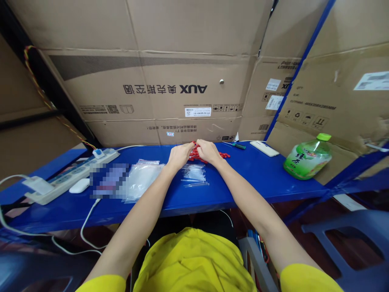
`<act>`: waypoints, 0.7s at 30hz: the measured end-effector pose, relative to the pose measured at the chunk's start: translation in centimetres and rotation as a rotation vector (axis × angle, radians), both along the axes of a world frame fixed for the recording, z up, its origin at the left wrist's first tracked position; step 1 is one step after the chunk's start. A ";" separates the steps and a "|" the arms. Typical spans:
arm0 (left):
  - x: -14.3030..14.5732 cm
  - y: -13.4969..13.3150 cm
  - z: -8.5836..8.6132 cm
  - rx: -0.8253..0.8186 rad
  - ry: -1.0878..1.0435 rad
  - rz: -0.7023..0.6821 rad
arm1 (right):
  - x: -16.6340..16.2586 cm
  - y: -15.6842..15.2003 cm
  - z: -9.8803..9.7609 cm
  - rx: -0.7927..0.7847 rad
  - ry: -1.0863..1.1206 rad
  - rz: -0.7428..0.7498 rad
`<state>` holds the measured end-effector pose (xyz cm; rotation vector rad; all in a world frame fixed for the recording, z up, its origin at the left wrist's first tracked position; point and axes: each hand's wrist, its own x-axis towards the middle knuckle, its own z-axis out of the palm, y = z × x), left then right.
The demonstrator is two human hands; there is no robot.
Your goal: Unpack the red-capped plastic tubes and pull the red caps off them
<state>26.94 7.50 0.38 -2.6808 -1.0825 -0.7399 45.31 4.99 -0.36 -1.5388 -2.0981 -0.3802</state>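
Both hands meet at the far side of the blue table, over a pile of small red pieces point(225, 155). My left hand point(180, 155) is closed, fingertips pinched together, with a bit of red showing at them. Close beside it, my right hand point(207, 151) has its fingers curled inward, and what they grip is hidden. Some red pieces show between and below the hands. Just nearer to me lies a row of thin clear tubes or rods point(194, 174). Clear plastic bags point(142, 178) lie left of my left forearm.
A power strip point(73, 174), a white case point(79, 185) and cables occupy the left side. A screwdriver point(238, 145), a white phone-like object point(263, 148) and a green bottle point(308, 158) are on the right. Cardboard panels point(164, 73) wall the back.
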 end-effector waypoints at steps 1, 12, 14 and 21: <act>0.0 0.0 0.0 0.003 0.000 0.006 | 0.2 0.0 0.0 0.004 0.006 0.024; -0.8 0.6 -0.3 0.000 0.077 0.033 | 1.2 -0.1 -0.4 0.006 -0.045 0.182; -0.6 0.5 -0.4 -0.024 0.087 0.022 | 1.2 -0.1 -0.4 0.020 -0.071 0.166; 0.3 0.4 -0.7 -0.181 -0.023 0.101 | 0.7 -0.3 0.1 0.130 -0.059 0.081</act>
